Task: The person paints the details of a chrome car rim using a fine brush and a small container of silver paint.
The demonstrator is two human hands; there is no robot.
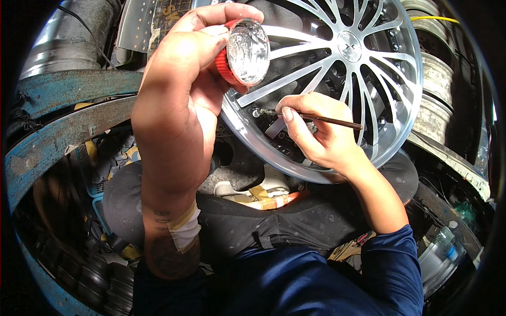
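Observation:
My left hand [176, 79] is raised at the upper left, its fingers closed round a red ridged cap [252, 52]. The inside of the cap faces up and is smeared with wet-looking silver paint. My right hand [329, 129] pinches a thin brush [337, 121] with a dark handle. Its tip points left into the gap between spokes, close to the rim; whether it touches the metal I cannot tell. The silver multi-spoke alloy wheel [349, 46] leans in front of me, over my lap. Cream tape [185, 229] wraps my left forearm.
Curved, worn blue metal bars [68, 92] run along the left. A large metal cylinder [68, 39] stands behind them. Other dusty wheels [435, 79] are stacked at the right, by a yellow cable [435, 18]. A clear plastic bottle [446, 243] lies at the lower right.

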